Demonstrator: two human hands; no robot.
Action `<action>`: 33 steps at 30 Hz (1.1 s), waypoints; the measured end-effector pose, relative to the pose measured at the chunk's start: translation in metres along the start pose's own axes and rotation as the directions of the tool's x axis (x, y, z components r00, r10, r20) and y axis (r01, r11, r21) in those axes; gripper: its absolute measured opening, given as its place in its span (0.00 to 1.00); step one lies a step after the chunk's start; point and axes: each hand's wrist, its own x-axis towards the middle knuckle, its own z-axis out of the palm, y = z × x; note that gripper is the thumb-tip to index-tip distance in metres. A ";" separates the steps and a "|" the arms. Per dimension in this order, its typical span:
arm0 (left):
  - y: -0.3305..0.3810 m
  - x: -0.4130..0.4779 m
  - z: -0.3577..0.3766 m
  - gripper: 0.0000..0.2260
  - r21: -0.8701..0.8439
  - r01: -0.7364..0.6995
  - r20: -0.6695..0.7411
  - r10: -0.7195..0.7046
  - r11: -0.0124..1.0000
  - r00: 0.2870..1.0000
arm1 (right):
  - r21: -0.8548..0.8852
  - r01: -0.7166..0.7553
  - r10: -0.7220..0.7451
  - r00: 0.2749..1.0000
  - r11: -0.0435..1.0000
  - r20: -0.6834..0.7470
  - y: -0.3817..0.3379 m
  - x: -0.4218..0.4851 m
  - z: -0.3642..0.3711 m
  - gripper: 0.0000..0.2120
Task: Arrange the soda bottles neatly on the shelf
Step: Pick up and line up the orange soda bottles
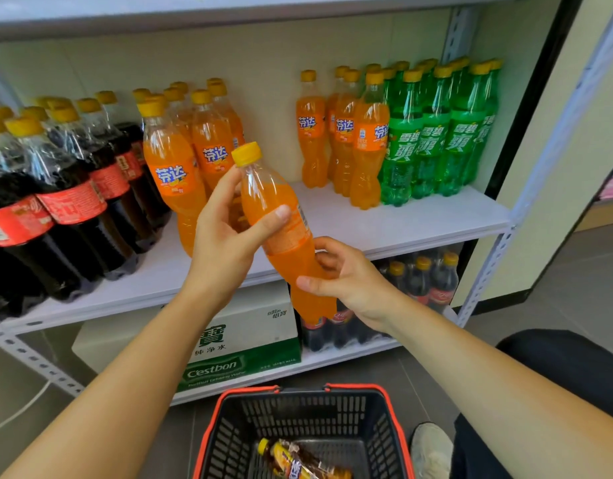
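1. Both hands were on one orange bottle (281, 219), dead centre of my view. It was out in front of the shelf (401, 223) edge, not standing on it.
2. The bottle was tilted, yellow cap pointing to about 11 o'clock and base to about 5.
3. Left hand (222, 233) gripped the upper half, thumb laid across the front and fingers curled round behind.
4. Right hand (346, 281) held the lower half, thumb across the front and fingers wrapped round the far side.
5. On the shelf, going by the held bottle: colas (73, 188) at 9 o'clock, near oranges (180, 167) at 10 just beside them, far oranges (346, 140) at 1, well apart from the near ones, and greens (433, 140) at 2, right against the far oranges.
6. Basket (308, 395) sat on the floor at 6 o'clock with a wrapped bottle (298, 458) lying in it.
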 end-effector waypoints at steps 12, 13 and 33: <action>0.013 0.002 -0.010 0.18 -0.244 0.199 0.088 -0.182 0.949 0.979 | -0.342 0.135 -0.178 0.979 0.930 -0.097 0.004 -0.019 -0.032 0.25; 0.012 0.002 -0.010 0.18 -0.268 0.240 0.103 -0.220 0.933 0.970 | -0.356 0.155 -0.208 0.971 0.921 -0.115 0.004 -0.021 -0.035 0.25; 0.003 -0.001 -0.005 0.28 -0.139 0.229 -0.001 -0.232 0.963 0.973 | -0.111 0.047 -0.045 0.999 0.993 0.020 -0.008 -0.047 -0.028 0.26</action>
